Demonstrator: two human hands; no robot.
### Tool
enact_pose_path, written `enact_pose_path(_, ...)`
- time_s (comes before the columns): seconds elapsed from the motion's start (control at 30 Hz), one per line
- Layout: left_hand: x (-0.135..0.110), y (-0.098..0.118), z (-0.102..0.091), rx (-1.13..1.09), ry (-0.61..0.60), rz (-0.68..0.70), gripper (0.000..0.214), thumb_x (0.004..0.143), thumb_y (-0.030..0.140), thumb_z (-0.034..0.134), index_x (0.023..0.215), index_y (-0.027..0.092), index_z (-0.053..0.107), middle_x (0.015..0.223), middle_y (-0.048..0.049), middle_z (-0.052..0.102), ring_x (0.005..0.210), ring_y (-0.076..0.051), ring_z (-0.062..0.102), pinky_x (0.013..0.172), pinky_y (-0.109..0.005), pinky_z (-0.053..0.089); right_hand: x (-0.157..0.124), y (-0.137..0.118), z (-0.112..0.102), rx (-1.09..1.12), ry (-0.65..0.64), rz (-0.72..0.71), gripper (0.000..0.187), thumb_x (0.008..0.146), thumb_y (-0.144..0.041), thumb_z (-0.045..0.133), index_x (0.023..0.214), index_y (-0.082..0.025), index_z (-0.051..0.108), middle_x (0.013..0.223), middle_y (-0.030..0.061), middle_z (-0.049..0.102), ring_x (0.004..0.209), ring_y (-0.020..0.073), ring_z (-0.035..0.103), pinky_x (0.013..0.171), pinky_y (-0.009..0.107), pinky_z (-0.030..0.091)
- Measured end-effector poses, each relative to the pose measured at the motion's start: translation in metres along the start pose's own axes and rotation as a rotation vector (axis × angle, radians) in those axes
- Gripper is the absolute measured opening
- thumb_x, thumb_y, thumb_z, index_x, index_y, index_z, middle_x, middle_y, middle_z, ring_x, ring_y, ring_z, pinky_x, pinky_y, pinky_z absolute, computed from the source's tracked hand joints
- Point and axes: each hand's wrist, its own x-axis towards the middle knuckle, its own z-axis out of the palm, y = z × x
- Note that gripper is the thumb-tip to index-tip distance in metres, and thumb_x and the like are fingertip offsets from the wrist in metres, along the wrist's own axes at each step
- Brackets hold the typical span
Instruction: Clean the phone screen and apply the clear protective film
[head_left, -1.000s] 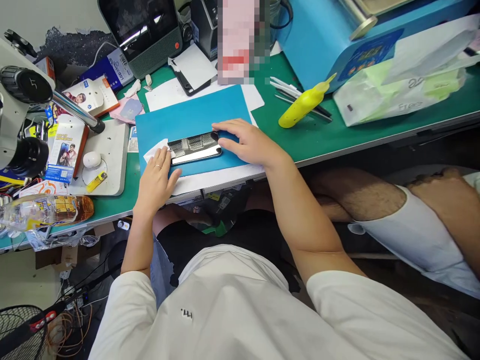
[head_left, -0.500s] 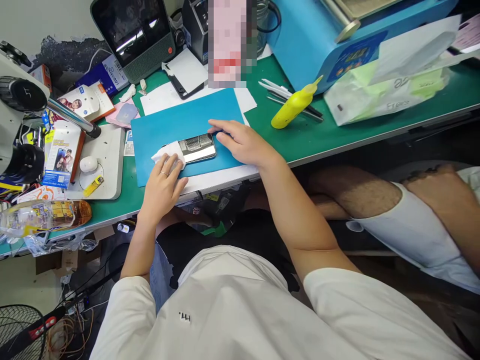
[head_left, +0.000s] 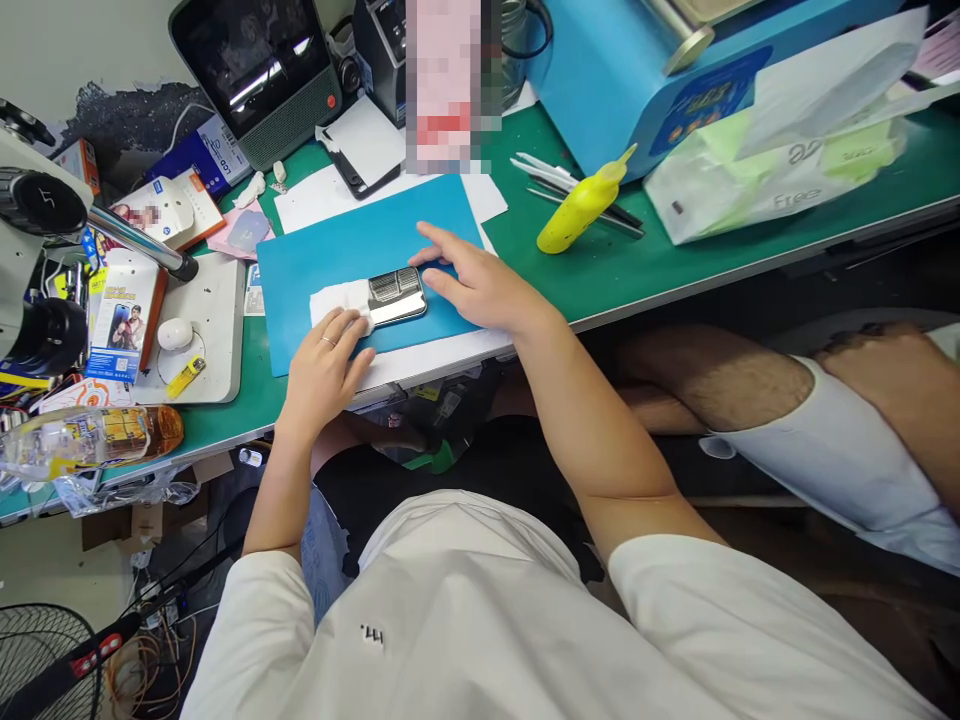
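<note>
A smartphone (head_left: 399, 297) with a shiny, reflective face lies flat on the blue mat (head_left: 330, 252). White tissue (head_left: 337, 297) covers its left part. My left hand (head_left: 324, 372), with a ring on one finger, presses its fingertips onto the tissue's near edge against the phone. At the phone's right end, my right hand (head_left: 480, 282) has its fingers apart and holds nothing; its thumb and fingertips are close to the phone's corner. Whether they touch it I cannot tell.
A yellow squeeze bottle (head_left: 581, 208) lies beside several thin tools, near a blue machine (head_left: 600, 80) and a tissue pack (head_left: 772, 185). On the left are a microscope stand (head_left: 225, 330), boxes and a drink bottle (head_left: 112, 437). Another person's knee (head_left: 757, 390) is at right.
The tissue has gone from bunched up to flatter and more spread over the phone's left part. My right fingertips have shifted slightly and spread; the view has moved a little.
</note>
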Motion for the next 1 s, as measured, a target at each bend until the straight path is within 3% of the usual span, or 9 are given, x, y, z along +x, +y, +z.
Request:
enact_pose_path(0.1, 0.0, -0.001, -0.001, 0.042, 0.03, -0.049, 0.051, 0.121, 0.048, 0.04, 0.157, 0.022, 0.065, 0.164, -0.0155, 0.068, 0.163, -0.034, 0.056, 0.138, -0.055, 0.043, 0.001, -0.002, 0.0, 0.013, -0.011, -0.002, 0.077, 0.109, -0.04, 0.051, 0.184, -0.035, 0.033, 0.158, 0.006, 0.075, 0.148, 0.0382, 0.065, 0.129, 0.066, 0.049)
enact_pose_path(0.23, -0.001, -0.001, -0.002, 0.052, -0.01, -0.026, 0.051, 0.121, 0.051, 0.041, 0.158, 0.024, 0.064, 0.168, -0.0145, 0.066, 0.165, -0.035, 0.054, 0.143, -0.061, 0.033, 0.0, -0.003, -0.001, -0.001, -0.009, 0.006, 0.077, 0.108, -0.041, 0.052, 0.183, -0.033, 0.035, 0.159, 0.0065, 0.075, 0.148, 0.0395, 0.065, 0.129, 0.067, 0.049)
enact_pose_path(0.4, -0.01, -0.011, -0.005, 0.065, 0.056, -0.114, 0.052, 0.12, 0.052, 0.041, 0.157, 0.024, 0.065, 0.169, -0.0159, 0.065, 0.163, -0.036, 0.057, 0.139, -0.058, 0.041, 0.0, -0.002, -0.001, -0.01, -0.011, 0.003, 0.075, 0.108, -0.042, 0.053, 0.181, -0.035, 0.039, 0.157, 0.0058, 0.075, 0.149, 0.0407, 0.065, 0.128, 0.069, 0.05)
enact_pose_path(0.6, -0.029, -0.012, -0.002, 0.064, 0.144, -0.16, 0.055, 0.119, 0.056, 0.047, 0.159, 0.022, 0.064, 0.166, -0.0184, 0.066, 0.169, -0.04, 0.05, 0.137, -0.063, 0.044, -0.001, -0.002, -0.002, -0.027, -0.011, 0.016, 0.074, 0.108, -0.042, 0.054, 0.18, -0.033, 0.042, 0.157, 0.0072, 0.075, 0.149, 0.0409, 0.064, 0.128, 0.069, 0.051)
enact_pose_path(0.87, -0.015, -0.01, 0.0, 0.052, 0.035, -0.121, 0.07, 0.12, 0.065, 0.037, 0.168, 0.017, 0.058, 0.179, -0.0181, 0.054, 0.168, -0.038, 0.051, 0.14, -0.058, 0.042, -0.001, -0.002, -0.001, -0.023, -0.011, 0.003, 0.073, 0.108, -0.042, 0.053, 0.18, -0.034, 0.042, 0.156, 0.0063, 0.075, 0.149, 0.0405, 0.065, 0.128, 0.069, 0.051)
enact_pose_path(1.0, -0.019, -0.015, -0.004, 0.066, 0.095, -0.206, 0.068, 0.12, 0.064, 0.039, 0.168, 0.021, 0.058, 0.175, -0.0173, 0.059, 0.165, -0.036, 0.056, 0.137, -0.055, 0.047, 0.0, -0.002, -0.002, -0.016, -0.019, -0.001, 0.074, 0.108, -0.042, 0.053, 0.18, -0.032, 0.042, 0.157, 0.0078, 0.075, 0.149, 0.0405, 0.065, 0.128, 0.068, 0.051)
